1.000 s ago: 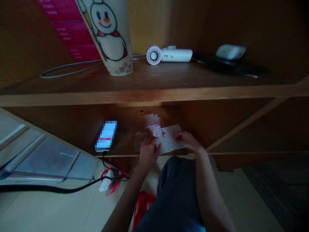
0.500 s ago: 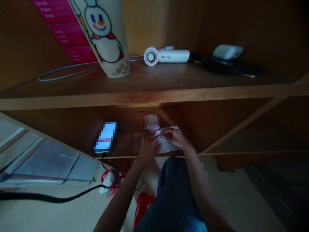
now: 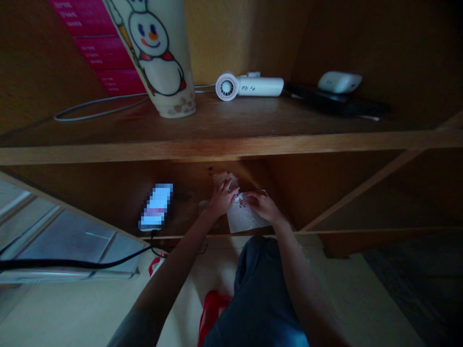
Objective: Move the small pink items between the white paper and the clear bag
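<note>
On the lower shelf lies a whitish sheet [image 3: 246,219], with a small cluster of pinkish bits [image 3: 242,203] near its upper left part. My left hand [image 3: 221,198] reaches over a clear plastic packet [image 3: 219,179], fingers stretched out and partly covering it. My right hand [image 3: 265,206] is over the sheet's right side, its fingers bent and drawn together close to the pinkish bits. Anything between those fingertips is too small to make out.
A lit phone [image 3: 156,207] on a cable lies left on the lower shelf. Above stand a snowman-printed drink cup [image 3: 166,72], a white handheld fan [image 3: 260,86] and a white case [image 3: 340,82] on a dark flat object. A red stool [image 3: 210,313] is below.
My left hand has moved up and left, off the sheet and onto the plastic packet. More of the sheet's left part and the pinkish bits now show. My right hand has barely moved.
</note>
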Action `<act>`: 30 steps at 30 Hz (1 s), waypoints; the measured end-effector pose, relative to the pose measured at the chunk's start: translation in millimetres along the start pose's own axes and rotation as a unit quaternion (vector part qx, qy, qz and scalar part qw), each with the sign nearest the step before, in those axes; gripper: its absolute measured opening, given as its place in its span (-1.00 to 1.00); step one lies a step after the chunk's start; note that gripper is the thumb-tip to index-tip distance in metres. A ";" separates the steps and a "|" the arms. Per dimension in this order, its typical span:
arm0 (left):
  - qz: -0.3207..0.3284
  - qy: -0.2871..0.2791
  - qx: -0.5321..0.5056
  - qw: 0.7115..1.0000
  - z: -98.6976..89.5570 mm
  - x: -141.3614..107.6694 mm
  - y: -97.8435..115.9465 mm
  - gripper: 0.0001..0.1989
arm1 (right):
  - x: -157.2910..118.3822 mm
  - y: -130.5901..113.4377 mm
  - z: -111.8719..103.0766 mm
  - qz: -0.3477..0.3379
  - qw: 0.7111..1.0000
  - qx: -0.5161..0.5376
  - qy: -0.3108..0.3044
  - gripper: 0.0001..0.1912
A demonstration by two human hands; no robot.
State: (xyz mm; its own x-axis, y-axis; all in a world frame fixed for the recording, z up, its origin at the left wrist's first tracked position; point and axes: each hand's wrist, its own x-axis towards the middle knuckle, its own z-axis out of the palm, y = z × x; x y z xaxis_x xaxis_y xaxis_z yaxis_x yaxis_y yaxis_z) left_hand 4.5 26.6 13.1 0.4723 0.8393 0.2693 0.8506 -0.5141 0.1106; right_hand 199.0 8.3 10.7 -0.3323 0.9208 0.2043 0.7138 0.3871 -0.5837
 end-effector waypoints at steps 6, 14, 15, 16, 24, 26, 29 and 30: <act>-0.035 -0.017 0.022 0.999 1.7 -0.5 -8.9 -0.65 | -0.7 -0.2 -2.4 -0.001 1.000 -0.025 0.007 -0.75; -0.023 -0.018 0.020 0.999 -1.4 -1.9 -26.3 -0.64 | -1.6 -1.9 -4.2 0.030 0.998 -0.056 0.004 -0.73; -0.020 -0.014 0.018 1.000 -1.7 -2.7 -27.5 -0.64 | -1.6 -2.1 -4.2 0.032 0.998 -0.060 0.007 -0.73; -0.016 -0.012 0.015 1.000 -2.0 -3.5 -28.4 -0.64 | -1.6 -2.3 -4.3 0.031 0.997 -0.064 0.010 -0.74; 0.022 0.005 -0.026 0.999 -18.9 -6.1 -29.8 -0.53 | -1.4 -0.6 -3.3 0.048 0.997 -0.067 0.015 -0.74; 0.007 0.021 -0.038 0.999 -25.5 -8.9 -30.9 -0.44 | -1.4 -0.5 -2.3 0.053 0.996 -0.069 0.020 -0.73; -0.059 0.040 -0.029 0.997 -30.2 -15.4 -35.4 -0.45 | -0.8 -1.7 -1.5 0.049 0.996 -0.074 0.026 -0.75; -0.075 0.042 -0.024 0.996 -30.2 -17.6 -37.3 -0.49 | -0.4 -2.2 -1.4 0.046 0.996 -0.076 0.027 -0.76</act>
State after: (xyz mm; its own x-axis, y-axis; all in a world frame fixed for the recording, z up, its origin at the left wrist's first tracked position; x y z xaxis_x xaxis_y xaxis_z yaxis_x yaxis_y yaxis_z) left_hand -42.5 25.6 33.2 0.3177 0.8908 0.3250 0.8971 -0.3934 0.2013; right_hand 198.5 7.1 13.0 -0.2311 0.9520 0.2006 0.8263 0.3009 -0.4761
